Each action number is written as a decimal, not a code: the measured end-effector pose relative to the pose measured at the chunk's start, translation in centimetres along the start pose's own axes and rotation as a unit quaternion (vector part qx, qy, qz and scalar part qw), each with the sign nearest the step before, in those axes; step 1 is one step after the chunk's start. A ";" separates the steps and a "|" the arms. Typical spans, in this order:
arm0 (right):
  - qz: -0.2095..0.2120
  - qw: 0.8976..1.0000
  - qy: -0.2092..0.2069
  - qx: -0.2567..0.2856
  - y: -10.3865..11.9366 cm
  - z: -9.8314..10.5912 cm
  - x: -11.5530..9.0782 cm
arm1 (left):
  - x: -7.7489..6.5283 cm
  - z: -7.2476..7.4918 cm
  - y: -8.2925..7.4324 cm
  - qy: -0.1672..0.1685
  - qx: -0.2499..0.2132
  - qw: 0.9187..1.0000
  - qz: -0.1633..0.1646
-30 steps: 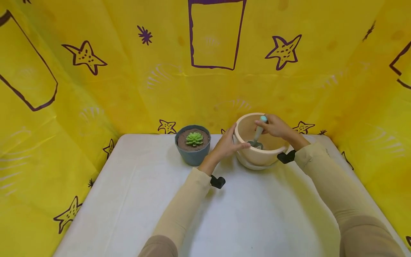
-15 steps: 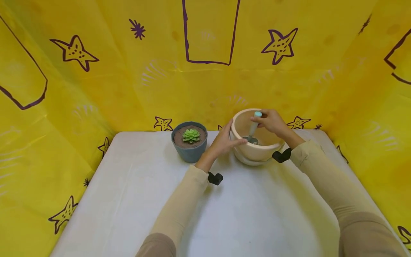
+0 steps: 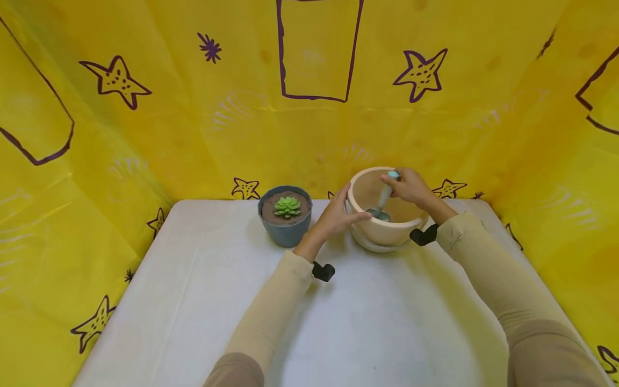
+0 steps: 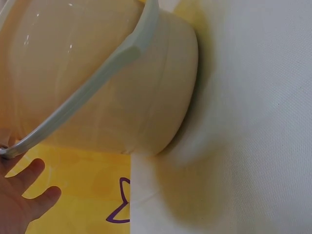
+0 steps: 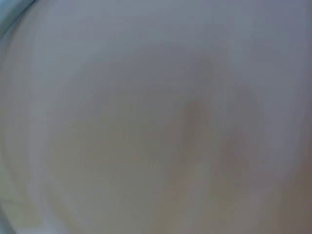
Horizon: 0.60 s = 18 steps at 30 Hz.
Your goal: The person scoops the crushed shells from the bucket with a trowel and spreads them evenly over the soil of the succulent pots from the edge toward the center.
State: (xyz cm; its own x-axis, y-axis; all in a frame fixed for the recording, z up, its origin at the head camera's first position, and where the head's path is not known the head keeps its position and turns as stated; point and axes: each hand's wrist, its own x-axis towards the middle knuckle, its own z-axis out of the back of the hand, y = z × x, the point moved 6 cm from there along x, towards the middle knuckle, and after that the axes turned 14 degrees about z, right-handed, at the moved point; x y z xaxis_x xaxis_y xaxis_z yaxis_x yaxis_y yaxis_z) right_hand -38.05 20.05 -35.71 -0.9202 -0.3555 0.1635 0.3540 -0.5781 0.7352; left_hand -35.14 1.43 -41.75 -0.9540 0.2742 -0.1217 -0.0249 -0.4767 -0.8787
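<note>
A cream bucket (image 3: 382, 235) stands upright near the back of the table, and its grey-green carrying handle (image 4: 83, 95) hangs down the outside in the left wrist view. My left hand (image 3: 335, 217) rests against its left side, fingers spread along the outside and thumb lying at the front rim. In the left wrist view several of these fingers look straight and splayed. My right hand (image 3: 411, 188) reaches over the rim and grips the handle of a small trowel (image 3: 384, 199). The trowel's dark blade is down inside the bucket; what lies below it is hidden. The right wrist view is a pale blur.
A blue-grey pot (image 3: 285, 232) with soil and a green succulent (image 3: 287, 207) stands left of the bucket, close to my left forearm. A white cloth covers the table (image 3: 367, 322). Yellow printed sheeting (image 3: 309, 129) walls in the back and sides.
The trowel's handle has tipped slightly right in the last half second, its blade staying in the bucket. My left hand keeps its place. The whole head view has shifted a little.
</note>
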 end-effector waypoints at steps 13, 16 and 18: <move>-0.076 0.993 -0.088 0.000 -0.5 0.2 -0.4 | -0.1 -0.4 -0.1 0.003 0.016 1.000 0.006; -0.095 0.989 -0.107 0.023 -0.5 0.0 -0.5 | 0.0 -0.3 0.0 0.001 0.023 1.000 0.004; -0.102 0.987 -0.120 0.036 -0.5 0.0 -0.6 | -0.1 -0.2 -0.1 -0.003 0.026 1.000 0.002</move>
State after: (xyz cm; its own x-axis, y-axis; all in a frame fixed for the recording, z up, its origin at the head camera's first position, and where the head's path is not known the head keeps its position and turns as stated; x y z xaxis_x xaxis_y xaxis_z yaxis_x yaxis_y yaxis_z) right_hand -37.71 20.53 -36.22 -0.9873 -0.0479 0.1512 0.1517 -0.5623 0.8129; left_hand -35.03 1.58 -41.76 -0.9557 0.2679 -0.1218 -0.0370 -0.5200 -0.8533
